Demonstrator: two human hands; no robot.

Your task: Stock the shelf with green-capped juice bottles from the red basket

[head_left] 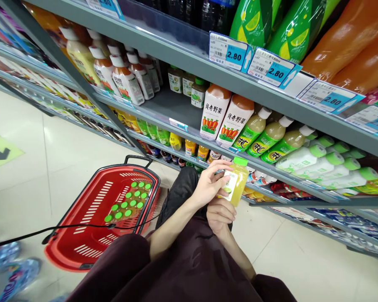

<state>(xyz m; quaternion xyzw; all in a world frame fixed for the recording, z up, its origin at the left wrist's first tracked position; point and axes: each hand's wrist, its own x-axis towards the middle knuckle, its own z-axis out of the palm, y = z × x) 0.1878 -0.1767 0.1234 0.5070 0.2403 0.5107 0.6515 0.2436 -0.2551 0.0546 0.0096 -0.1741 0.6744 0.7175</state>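
Above my lap, a small juice bottle (239, 178) with a green cap, a white label and yellow-green contents stands nearly upright, leaning slightly. My left hand (210, 184) is closed around its left side, thumb and fingers over the label. Lower down, my right hand (220, 214) is closed at the base of the bottle, its fingers partly hidden behind the left hand. Three matching green-capped bottles (187, 86) stand on the shelf (164, 113) ahead. To the left, a red shopping basket (97, 184) on the floor holds several green-capped bottles (126, 203) packed in rows.
Carrot-label bottles (216, 111) stand right of the small shelf bottles, with white-capped bottles (126, 79) to their left. Price tags (229, 52) line the upper shelf edge. A black cord (78, 225) crosses the basket. Wrapped water bottles (12, 272) lie at lower left.
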